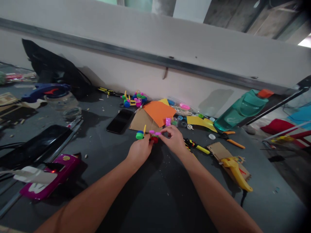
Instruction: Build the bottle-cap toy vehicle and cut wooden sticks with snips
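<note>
My left hand [139,149] is closed around a small toy car made of bottle caps [139,135], low over the dark table. It has green and blue caps at its left end, a yellow upright stick [144,129], a red cap [155,139] and pink pieces [153,132] on the right. The fingertips of my right hand [175,139] pinch together at the car's pink right end; whether they grip that piece or only touch it is hard to see. My fingers hide the car's middle. Just beyond lie orange paper [160,111] and cardboard [138,121].
Behind are a phone [120,121] and finished-looking cap toys [134,99]. To the right lie pliers [198,147], a yellow glue gun [235,171] on cardboard, orange-handled cutters [233,139] and a green bottle [243,108]. A purple power strip [58,171] with cables sits left.
</note>
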